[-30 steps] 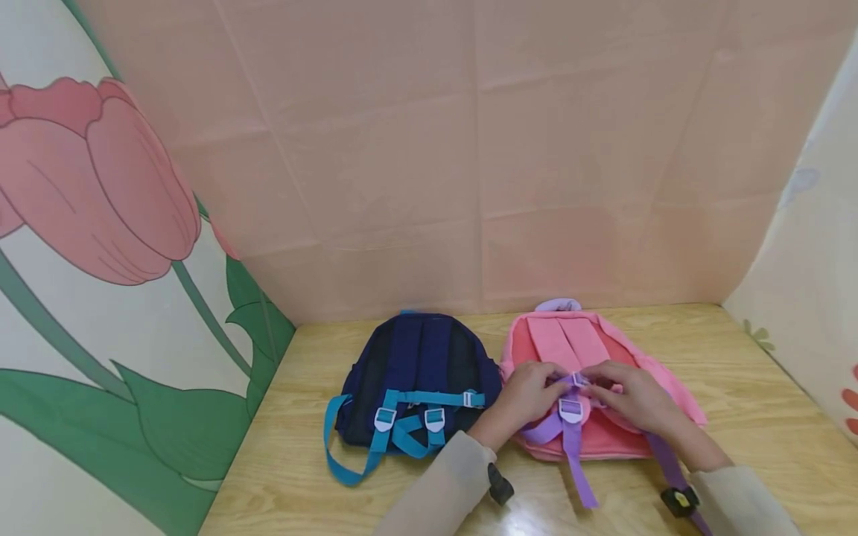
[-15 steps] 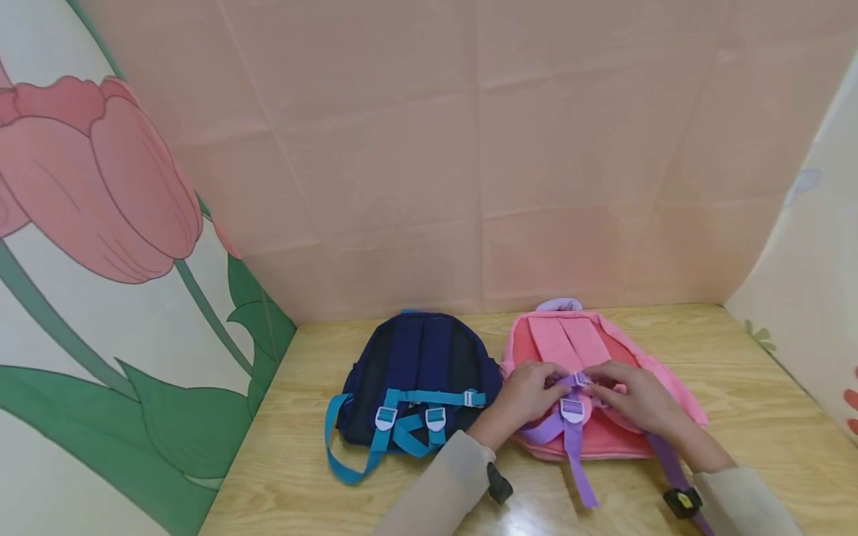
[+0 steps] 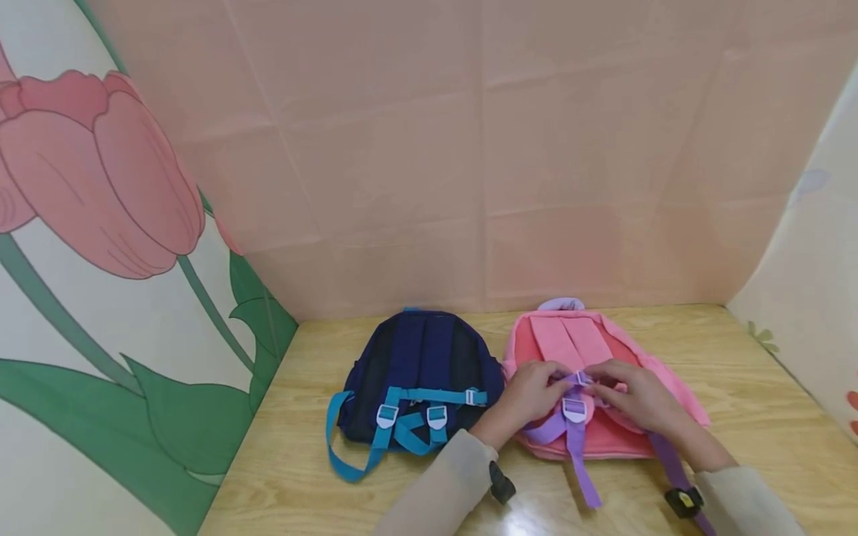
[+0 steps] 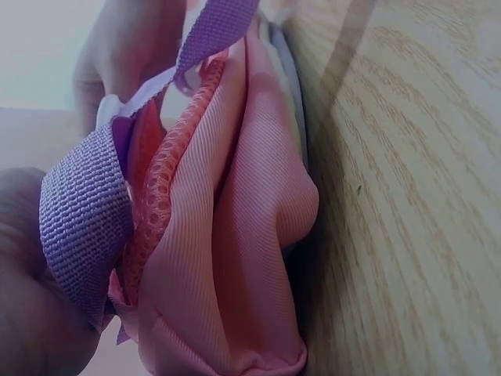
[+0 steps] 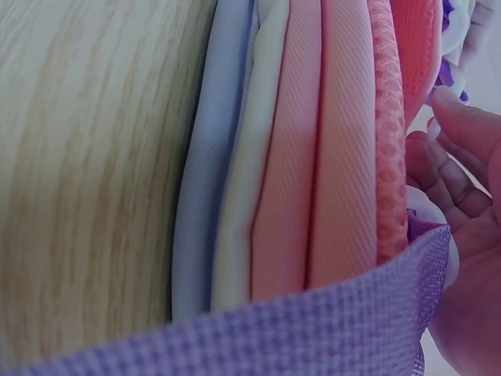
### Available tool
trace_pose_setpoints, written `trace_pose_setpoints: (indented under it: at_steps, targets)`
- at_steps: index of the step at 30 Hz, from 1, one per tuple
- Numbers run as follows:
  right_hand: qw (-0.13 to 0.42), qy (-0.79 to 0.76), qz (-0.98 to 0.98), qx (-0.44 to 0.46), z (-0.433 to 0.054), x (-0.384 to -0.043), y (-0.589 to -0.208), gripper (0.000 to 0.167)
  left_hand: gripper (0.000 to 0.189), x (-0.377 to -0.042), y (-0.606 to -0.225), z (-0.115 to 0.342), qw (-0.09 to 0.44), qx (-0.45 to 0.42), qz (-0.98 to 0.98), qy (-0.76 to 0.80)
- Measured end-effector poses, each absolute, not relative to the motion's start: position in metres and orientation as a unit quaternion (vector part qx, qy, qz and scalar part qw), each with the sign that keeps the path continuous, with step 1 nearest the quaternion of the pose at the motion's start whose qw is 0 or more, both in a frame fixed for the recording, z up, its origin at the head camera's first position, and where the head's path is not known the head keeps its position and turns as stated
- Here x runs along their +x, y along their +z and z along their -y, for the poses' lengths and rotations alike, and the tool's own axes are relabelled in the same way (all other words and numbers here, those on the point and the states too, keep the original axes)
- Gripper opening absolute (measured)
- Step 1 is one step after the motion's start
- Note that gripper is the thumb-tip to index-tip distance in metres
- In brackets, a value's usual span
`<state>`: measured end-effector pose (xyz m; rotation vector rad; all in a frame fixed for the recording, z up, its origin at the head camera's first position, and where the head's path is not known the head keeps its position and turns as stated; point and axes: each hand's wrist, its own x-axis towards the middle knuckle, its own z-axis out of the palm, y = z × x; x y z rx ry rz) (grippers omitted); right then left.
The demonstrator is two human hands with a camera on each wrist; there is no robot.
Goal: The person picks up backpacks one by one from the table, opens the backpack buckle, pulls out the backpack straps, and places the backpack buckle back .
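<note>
A pink backpack lies on the table with its strap side up. At its middle, my left hand pinches a purple strap beside a small white buckle. From the other side, my right hand pinches at the same small buckle; the fingertips partly cover it. Just below is a larger white strap adjuster, from which a loose purple strap end hangs toward me. In the left wrist view, purple webbing loops beside my left hand. The right wrist view shows the backpack's layered side edge.
A navy backpack lies close on the left, touching or nearly touching the pink one. Its turquoise strap loops onto the wooden table. Behind stands a pinkish cloth backdrop. Another purple strap runs under my right forearm.
Both hands stay at the small buckle with only slight finger movement. The whole head view has shifted a little; the backpacks lie as before.
</note>
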<state>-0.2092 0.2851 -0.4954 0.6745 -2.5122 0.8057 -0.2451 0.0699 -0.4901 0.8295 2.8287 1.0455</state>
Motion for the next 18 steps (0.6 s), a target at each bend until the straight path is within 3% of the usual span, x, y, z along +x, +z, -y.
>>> trace_pose_setpoints:
  at_steps: [18]
  targets:
    - [0.176,0.279,0.918,0.218,-0.2816,-0.2090,-0.4932,0.028,0.032,-0.2436,-0.4943,-0.0700,-0.015,0.280,-0.890,0.360]
